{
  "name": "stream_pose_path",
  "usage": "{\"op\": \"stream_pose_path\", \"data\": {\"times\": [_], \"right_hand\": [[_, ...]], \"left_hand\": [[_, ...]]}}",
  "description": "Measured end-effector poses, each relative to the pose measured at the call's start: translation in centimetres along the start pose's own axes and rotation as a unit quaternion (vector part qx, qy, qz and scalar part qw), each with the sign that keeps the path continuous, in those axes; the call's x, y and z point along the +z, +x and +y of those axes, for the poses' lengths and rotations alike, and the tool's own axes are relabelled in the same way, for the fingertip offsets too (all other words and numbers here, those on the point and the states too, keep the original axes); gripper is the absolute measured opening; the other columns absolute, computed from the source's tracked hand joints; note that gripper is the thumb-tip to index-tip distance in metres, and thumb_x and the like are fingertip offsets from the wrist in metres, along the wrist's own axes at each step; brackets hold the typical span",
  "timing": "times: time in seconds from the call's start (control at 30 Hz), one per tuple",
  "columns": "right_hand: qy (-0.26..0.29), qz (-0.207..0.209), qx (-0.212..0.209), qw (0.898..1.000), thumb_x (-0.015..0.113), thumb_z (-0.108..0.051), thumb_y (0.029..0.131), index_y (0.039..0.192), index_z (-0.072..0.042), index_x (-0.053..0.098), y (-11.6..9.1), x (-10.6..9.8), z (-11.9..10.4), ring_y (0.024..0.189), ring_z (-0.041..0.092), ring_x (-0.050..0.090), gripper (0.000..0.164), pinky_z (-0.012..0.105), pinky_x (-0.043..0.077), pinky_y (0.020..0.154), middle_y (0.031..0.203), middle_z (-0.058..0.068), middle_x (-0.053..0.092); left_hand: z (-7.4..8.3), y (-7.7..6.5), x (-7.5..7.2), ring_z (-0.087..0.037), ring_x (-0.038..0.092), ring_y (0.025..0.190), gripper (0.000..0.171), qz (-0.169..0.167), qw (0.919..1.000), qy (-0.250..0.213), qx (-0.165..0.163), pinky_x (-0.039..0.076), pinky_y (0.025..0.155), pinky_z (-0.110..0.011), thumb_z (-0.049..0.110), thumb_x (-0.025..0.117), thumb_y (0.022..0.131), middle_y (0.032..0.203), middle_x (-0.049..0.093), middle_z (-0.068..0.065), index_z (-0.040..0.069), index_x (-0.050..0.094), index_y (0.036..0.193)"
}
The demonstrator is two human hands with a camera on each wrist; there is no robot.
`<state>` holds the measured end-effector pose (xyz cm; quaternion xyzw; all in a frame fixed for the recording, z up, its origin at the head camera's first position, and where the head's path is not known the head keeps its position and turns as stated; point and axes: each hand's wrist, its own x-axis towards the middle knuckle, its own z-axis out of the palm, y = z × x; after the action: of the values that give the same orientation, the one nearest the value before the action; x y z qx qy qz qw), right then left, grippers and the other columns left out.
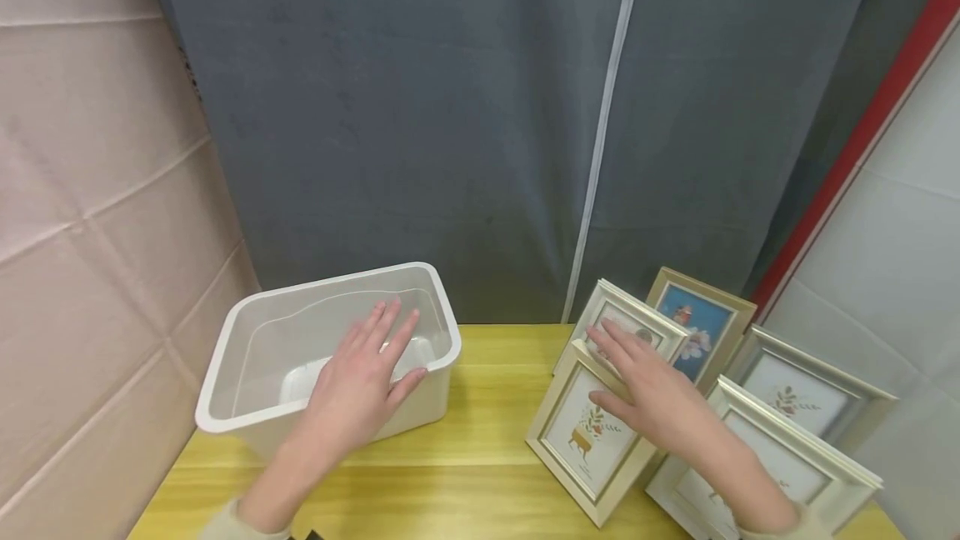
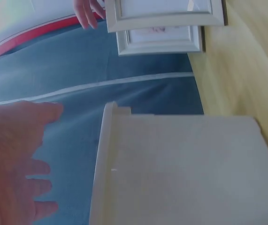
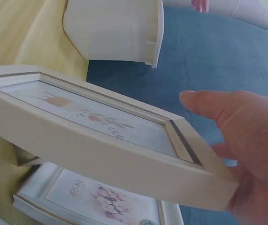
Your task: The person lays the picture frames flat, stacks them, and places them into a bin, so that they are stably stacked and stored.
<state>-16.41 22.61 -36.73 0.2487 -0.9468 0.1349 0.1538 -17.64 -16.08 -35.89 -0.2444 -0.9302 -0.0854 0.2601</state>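
Over the near right part of a white plastic bin (image 1: 429,398), my left hand (image 1: 358,390) hovers palm down, fingers extended. In the left wrist view that hand (image 2: 16,154) shows straight fingers beside the bin's rim, holding nothing. My right hand (image 1: 660,394) reaches over the top of a cream picture frame (image 1: 588,440), which bears a plant print. In the right wrist view its thumb (image 3: 206,103) is extended past the frame's top corner, with the palm close to that corner. A white picture frame (image 1: 660,325) stands just behind, partly covered by the right fingers.
A tan frame with a blue picture (image 1: 693,327) stands at the back. To the right are a silver-grey frame (image 1: 795,394) and a large white frame (image 1: 810,473), partly behind the right forearm. The wooden table (image 1: 480,473) meets a grey curtain (image 1: 420,148) at the back.
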Motion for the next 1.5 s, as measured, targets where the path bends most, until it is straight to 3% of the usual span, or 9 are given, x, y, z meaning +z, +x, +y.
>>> {"op": "stream_pose_path", "data": {"times": [0.07,0.2,0.3,0.5,0.63,0.83,1.0,1.2,1.5], "right_hand": [[0.001,0.005,-0.004,1.000,0.080,-0.025,0.090,0.155,-0.009,0.041,-0.1,0.3,-0.1,0.135,0.046,0.047,0.078,0.055,0.058,0.082,0.158,0.022,0.039],[-0.003,0.015,-0.012,1.000,0.080,-0.016,0.090,0.152,-0.007,0.046,-0.2,0.7,-0.1,0.131,0.044,0.052,0.072,0.055,0.057,0.086,0.149,0.025,0.049],[-0.002,0.024,-0.017,1.000,0.079,-0.007,0.088,0.149,-0.007,0.050,-0.3,1.0,-0.2,0.117,0.042,0.063,0.067,0.051,0.059,0.082,0.140,0.025,0.058],[0.004,0.039,-0.019,0.999,0.078,0.002,0.086,0.144,-0.010,0.056,-0.7,1.4,-0.1,0.094,0.034,0.071,0.064,0.037,0.059,0.062,0.131,0.019,0.066],[0.003,0.041,-0.010,0.999,0.078,0.001,0.086,0.140,-0.010,0.061,-0.9,1.4,0.0,0.095,0.036,0.071,0.058,0.043,0.060,0.064,0.133,0.019,0.065],[-0.001,0.046,-0.004,0.999,0.078,0.001,0.085,0.138,-0.009,0.063,-1.0,1.5,0.1,0.094,0.036,0.072,0.056,0.045,0.060,0.065,0.133,0.018,0.065],[0.013,0.054,-0.013,0.998,0.078,0.005,0.084,0.137,-0.006,0.064,-1.0,1.6,-0.1,0.097,0.037,0.071,0.055,0.048,0.060,0.073,0.132,0.018,0.066],[0.038,0.062,-0.029,0.997,0.076,0.008,0.084,0.136,-0.005,0.065,-1.2,1.5,-0.2,0.103,0.038,0.070,0.055,0.050,0.059,0.081,0.132,0.017,0.066],[0.066,0.073,-0.073,0.992,0.079,0.008,0.081,0.135,-0.007,0.065,-1.4,1.8,-0.4,0.113,0.037,0.067,0.058,0.050,0.057,0.088,0.133,0.015,0.066]], "left_hand": [[0.6,-0.3,0.2,-0.038,0.038,0.145,0.074,0.018,0.9996,-0.017,0.011,0.035,0.115,-0.056,0.033,0.081,0.089,0.157,0.043,-0.019,0.009,0.049,0.152],[1.7,-1.0,0.6,-0.036,0.039,0.145,0.075,0.034,0.9976,-0.047,0.038,0.040,0.111,-0.053,0.032,0.083,0.088,0.157,0.043,-0.017,0.010,0.050,0.152],[2.6,-1.6,0.9,-0.033,0.039,0.146,0.073,0.038,0.9954,-0.067,0.057,0.043,0.110,-0.051,0.033,0.080,0.090,0.157,0.044,-0.015,0.012,0.049,0.152],[3.5,-2.5,1.9,-0.033,0.051,0.137,0.054,0.110,0.9834,-0.103,0.100,0.052,0.098,-0.050,0.046,0.050,0.107,0.151,0.053,-0.012,0.010,0.056,0.147],[3.9,-3.0,2.6,-0.031,0.058,0.130,0.057,0.124,0.9797,-0.111,0.112,0.058,0.087,-0.047,0.048,0.042,0.108,0.148,0.055,-0.013,0.007,0.058,0.144],[4.2,-4.0,3.7,-0.029,0.064,0.121,0.055,0.099,0.9796,-0.110,0.136,0.061,0.075,-0.041,0.047,0.046,0.108,0.151,0.052,-0.012,0.009,0.056,0.146],[4.1,-4.9,4.7,-0.031,0.062,0.123,0.057,0.065,0.9831,-0.115,0.127,0.061,0.072,-0.041,0.046,0.056,0.104,0.155,0.048,-0.011,0.012,0.053,0.150],[4.0,-5.5,5.8,-0.033,0.060,0.127,0.062,0.032,0.9840,-0.134,0.113,0.060,0.083,-0.049,0.044,0.063,0.100,0.155,0.047,-0.010,0.015,0.049,0.153],[3.9,-5.7,7.2,-0.032,0.059,0.128,0.062,0.021,0.9792,-0.169,0.110,0.055,0.094,-0.051,0.042,0.066,0.098,0.153,0.051,-0.011,0.014,0.050,0.152]]}}
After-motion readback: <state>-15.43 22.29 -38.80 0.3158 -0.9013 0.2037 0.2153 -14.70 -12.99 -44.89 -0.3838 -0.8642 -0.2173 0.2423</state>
